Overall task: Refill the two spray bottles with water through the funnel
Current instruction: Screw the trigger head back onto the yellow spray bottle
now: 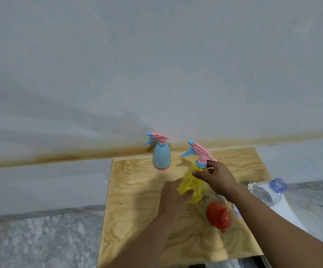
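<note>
Head view is showing you working on the yellow spray bottle (192, 185) at the middle of the wooden board (137, 190): your left hand (173, 194) is gripping its body, your right hand (217, 176) is curling around the neck under the pink trigger head (199, 150). Likely light, thin-walled and slippery, so be holding low while twisting.

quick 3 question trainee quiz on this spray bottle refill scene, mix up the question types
1. True or false: the red funnel sits in a bottle neck.
2. Which bottle do the hands grip? A) blue spray bottle B) yellow spray bottle C) clear water bottle
3. Fill in: the right hand is at the yellow bottle's ____, the left hand on its body.

Key: 1 false, it lies on the wooden board. 2 B. 3 neck, just under the pink sprayer head.
</note>
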